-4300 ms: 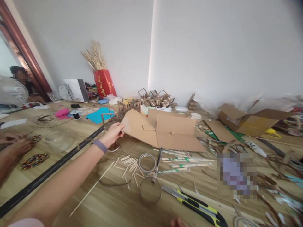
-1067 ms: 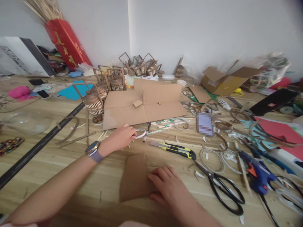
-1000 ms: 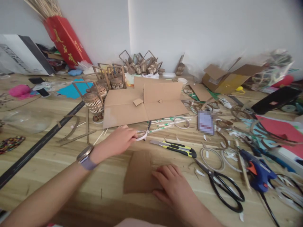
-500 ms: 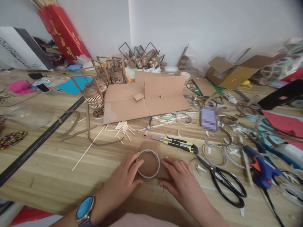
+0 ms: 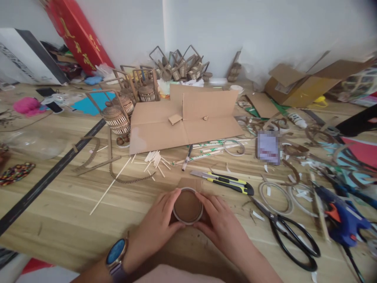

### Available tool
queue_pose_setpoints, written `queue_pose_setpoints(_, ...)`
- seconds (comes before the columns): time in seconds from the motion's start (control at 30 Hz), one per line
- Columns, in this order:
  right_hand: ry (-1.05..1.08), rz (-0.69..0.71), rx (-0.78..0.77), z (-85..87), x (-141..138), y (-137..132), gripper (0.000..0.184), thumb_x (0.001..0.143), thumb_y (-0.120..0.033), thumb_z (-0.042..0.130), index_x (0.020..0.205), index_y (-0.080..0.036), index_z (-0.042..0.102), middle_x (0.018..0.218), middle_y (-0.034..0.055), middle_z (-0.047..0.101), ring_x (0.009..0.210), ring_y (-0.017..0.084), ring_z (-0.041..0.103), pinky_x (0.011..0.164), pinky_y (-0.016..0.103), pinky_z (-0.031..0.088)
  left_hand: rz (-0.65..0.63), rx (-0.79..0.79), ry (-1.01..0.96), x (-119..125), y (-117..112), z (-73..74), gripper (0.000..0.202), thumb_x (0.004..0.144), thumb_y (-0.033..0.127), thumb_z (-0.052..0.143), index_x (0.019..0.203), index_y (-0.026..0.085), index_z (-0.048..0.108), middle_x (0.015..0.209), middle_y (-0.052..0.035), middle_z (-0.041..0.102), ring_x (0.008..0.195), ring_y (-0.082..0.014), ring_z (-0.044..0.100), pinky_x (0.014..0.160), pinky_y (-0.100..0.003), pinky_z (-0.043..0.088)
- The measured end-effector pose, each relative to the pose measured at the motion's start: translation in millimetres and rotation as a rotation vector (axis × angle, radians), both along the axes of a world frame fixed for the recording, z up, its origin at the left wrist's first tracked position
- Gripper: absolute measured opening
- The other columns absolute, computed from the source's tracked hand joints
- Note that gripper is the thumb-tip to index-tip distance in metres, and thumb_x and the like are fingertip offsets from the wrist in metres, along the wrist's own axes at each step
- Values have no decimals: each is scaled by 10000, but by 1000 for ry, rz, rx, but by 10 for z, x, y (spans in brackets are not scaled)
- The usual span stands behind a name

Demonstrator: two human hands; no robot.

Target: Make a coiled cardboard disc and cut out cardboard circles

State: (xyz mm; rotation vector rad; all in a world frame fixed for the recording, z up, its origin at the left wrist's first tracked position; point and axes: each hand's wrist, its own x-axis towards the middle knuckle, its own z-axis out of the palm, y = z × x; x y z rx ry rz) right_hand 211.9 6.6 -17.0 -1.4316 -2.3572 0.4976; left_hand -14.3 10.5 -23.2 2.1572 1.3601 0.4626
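A thin pale ring (image 5: 188, 189), like a narrow roll of tape, lies on a small brown cardboard piece (image 5: 191, 182) just in front of me. My left hand (image 5: 160, 212) holds the ring's left side, fingers at the far edge and thumb at the near edge. From the right, my right hand (image 5: 219, 216) grips it the same way. Brown cardboard shows through the ring's middle. Beyond it, a black and yellow utility knife (image 5: 224, 182) rests with its blade out. Black-handled scissors (image 5: 290, 234) lie to the right of my right hand.
A large folded cardboard sheet (image 5: 159, 133) stands beyond short wooden sticks (image 5: 154, 159). Small woven baskets (image 5: 116, 118) are at its left. Far right are a blue glue gun (image 5: 338, 214), loose rings (image 5: 275, 196) and paper scraps. An open carton (image 5: 303, 88) sits at the back.
My hands have closed in on the ring from both sides; the right hand, apart from it before, now touches it. The view has shifted slightly.
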Motion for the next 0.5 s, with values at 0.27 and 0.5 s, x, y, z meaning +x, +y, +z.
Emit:
queue_pose_setpoints(0.27,29,21,-78,2,35,-6,728,823,-167,763,1467,-146,423,1331,177,635,1212,336,592,1014,528,521,27,6,-4,-26,-15,-113,787,798,256,773,1472,214,369,1458,-194,551,1328,-366,528,1083,-605,458)
queue_pose_setpoints(0.5,-58,25,-148,94,5,-26,777,835,-291,790,1491,-115,412,1425,188,578,1286,340,538,1085,504,464,-40,230,28,-133,-8,-336,943,795,221,711,1565,316,175,1416,-128,615,1229,-343,635,963,-482,589)
